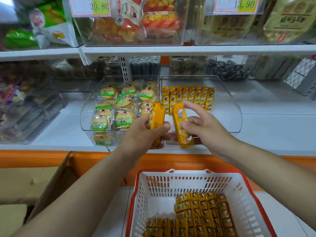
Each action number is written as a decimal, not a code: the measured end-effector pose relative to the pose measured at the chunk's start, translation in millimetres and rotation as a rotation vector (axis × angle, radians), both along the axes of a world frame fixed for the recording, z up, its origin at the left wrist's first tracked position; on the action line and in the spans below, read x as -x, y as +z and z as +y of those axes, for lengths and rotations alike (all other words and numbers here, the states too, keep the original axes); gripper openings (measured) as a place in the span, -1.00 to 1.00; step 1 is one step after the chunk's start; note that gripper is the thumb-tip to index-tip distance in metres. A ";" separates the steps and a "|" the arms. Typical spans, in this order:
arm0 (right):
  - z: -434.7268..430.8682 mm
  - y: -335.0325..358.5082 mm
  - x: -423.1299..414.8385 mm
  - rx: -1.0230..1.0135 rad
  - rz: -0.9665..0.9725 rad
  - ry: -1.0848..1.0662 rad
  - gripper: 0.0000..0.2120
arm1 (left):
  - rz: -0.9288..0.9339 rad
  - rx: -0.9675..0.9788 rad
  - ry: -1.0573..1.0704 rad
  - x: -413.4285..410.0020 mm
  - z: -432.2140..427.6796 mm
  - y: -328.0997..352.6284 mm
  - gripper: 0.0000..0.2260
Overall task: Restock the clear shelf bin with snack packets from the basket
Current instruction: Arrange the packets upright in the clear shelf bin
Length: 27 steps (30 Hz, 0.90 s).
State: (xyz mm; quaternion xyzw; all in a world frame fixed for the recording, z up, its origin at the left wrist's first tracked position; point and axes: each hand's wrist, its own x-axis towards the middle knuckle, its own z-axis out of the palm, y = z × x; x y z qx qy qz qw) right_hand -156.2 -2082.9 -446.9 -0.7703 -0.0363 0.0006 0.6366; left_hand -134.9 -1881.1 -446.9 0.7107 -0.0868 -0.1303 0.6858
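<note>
My left hand point(147, 130) grips a yellow snack packet point(156, 118) upright in front of the clear shelf bin point(229, 103). My right hand point(203, 125) pinches a second yellow packet point(180, 124) between thumb and fingers, its index finger stretched out toward the bin. Both packets hang at the bin's front lip. At the back of the bin stands a row of several yellow packets point(188, 96). Below, the white basket point(242, 202) with an orange rim holds many more of the same packets point(201, 214).
Left of the bin, a second clear bin point(87, 106) holds round green-labelled biscuit packs. Upper shelf point(188, 49) carries bins with price tags. A cardboard box point(42, 182) stands at lower left. A wire rack point(302, 77) sits far right on the shelf.
</note>
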 end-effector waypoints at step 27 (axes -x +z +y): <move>-48.7 -51.4 -231.1 0.882 -0.076 -0.320 -0.47 | 0.026 0.069 0.119 -48.9 24.2 -19.6 -0.67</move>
